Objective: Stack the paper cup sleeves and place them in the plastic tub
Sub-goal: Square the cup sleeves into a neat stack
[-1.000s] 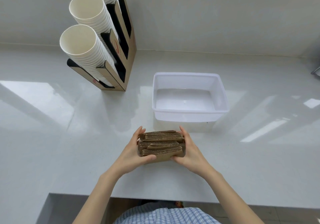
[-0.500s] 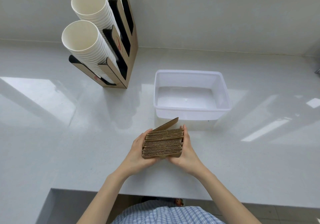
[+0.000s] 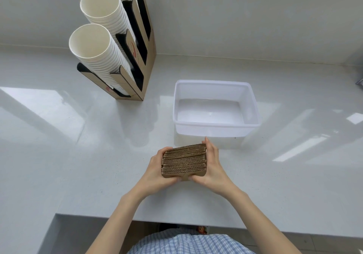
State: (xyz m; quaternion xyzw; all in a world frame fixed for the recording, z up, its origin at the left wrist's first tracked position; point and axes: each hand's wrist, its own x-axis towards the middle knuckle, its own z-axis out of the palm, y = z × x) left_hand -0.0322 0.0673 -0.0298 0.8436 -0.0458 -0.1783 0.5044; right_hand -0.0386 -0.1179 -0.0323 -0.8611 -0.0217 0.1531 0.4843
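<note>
Fingers (image 3: 209, 147) of both my hands are clamping the sleeve stack (image 3: 184, 161) just before the plastic tub (image 3: 216, 129). Uneven squeezing risks fanning sleeves onto the counter (image 3: 78, 155).

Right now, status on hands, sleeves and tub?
Both hands, left hand and right hand, clamp sleeve stack. Tub empty, just ahead. Path clear.

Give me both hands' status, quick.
Left hand: closed on the stack of cup sleeves, gripping its left end.
Right hand: closed on the same stack, gripping its right end.
</note>
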